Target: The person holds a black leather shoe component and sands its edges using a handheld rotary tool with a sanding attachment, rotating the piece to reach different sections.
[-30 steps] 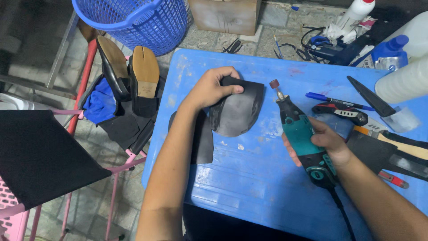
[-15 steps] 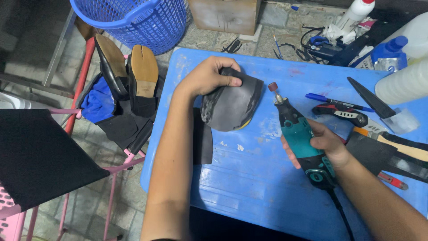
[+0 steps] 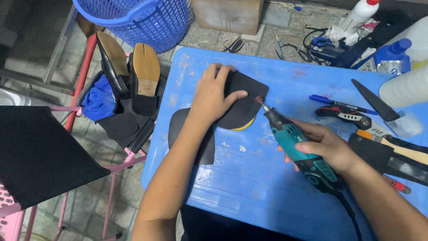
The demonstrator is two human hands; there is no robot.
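While we press the black sole piece point(image 3: 240, 105) flat on the blue table point(image 3: 249, 178), our left hand point(image 3: 211, 96) lies spread over its near half, fingers open and thumb stretched across the top, pinning it rather than gripping it. Our right hand point(image 3: 327, 147) is wrapped tight around the teal rotary tool point(image 3: 296, 145), and its small grinding tip touches the right edge of the piece. A thin yellow line shows along the lower rim of the piece, and pale dust and crumbs lie on the table just below it, so some edge looks worked already; how much of the rim is left we cannot tell, since our left hand hides a good part of it. A second black piece point(image 3: 194, 134) lies flat under our left forearm, seemingly untouched. To the right sit a blue pen point(image 3: 341, 105), a red and black cutter point(image 3: 345, 116), a dark knife point(image 3: 372, 100) and white bottles point(image 3: 403, 87). Off the table's left edge a pink metal rack point(image 3: 120, 165) carries a pair of shoes point(image 3: 131, 73), soles up, beside a blue cloth point(image 3: 98, 102). A blue plastic basket point(image 3: 138, 20) stands on the stone-tiled floor beyond.
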